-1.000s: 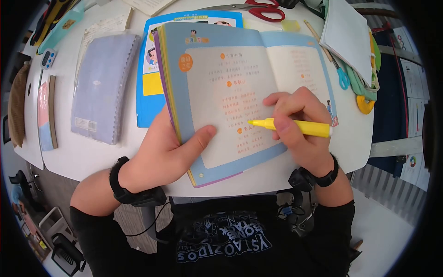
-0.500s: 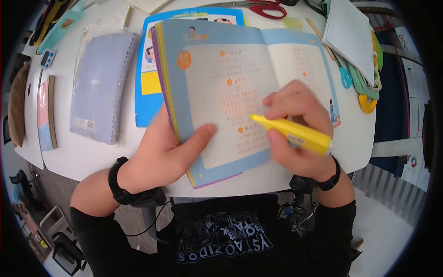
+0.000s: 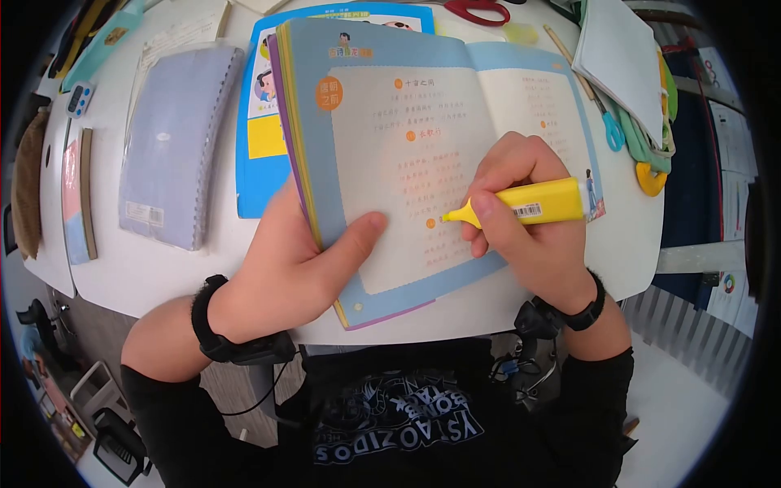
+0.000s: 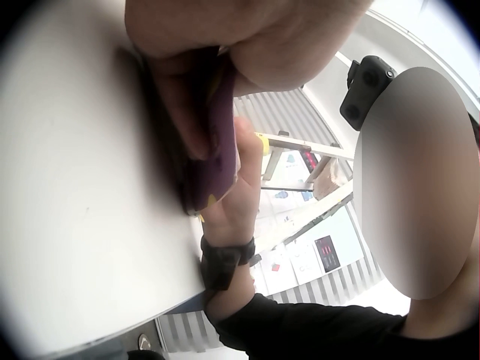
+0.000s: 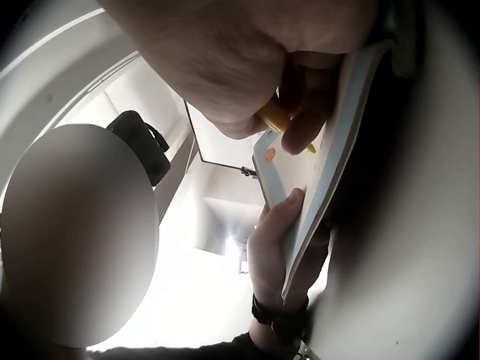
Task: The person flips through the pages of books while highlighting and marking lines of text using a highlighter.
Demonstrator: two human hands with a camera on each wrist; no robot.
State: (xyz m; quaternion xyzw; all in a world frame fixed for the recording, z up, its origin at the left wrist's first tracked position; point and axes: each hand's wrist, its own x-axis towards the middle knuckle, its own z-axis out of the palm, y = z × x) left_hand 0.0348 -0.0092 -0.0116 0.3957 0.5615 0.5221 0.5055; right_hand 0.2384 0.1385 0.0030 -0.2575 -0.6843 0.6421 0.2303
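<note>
An open book with blue-bordered pages is tilted up over the white table. At its lower left edge my left hand grips it, thumb on the page and the other fingers beneath. In the left wrist view those fingers lie against its purple cover. My right hand pinches a yellow highlighter between thumb and fingers. Its tip is close over the left page, beside an orange number dot near the lower lines of print. From the right wrist view, the highlighter shows partly behind the fingers.
Under the book lies a blue book. To the left are a spiral notebook, a small timer and a pink-and-blue book. Red-handled scissors lie behind; at right are blue-handled scissors and white papers.
The highlighter's rear end swung down toward me, then back up, and its barcode now shows. Its tip sits slightly lower on the page. My left hand keeps its hold on the book.
</note>
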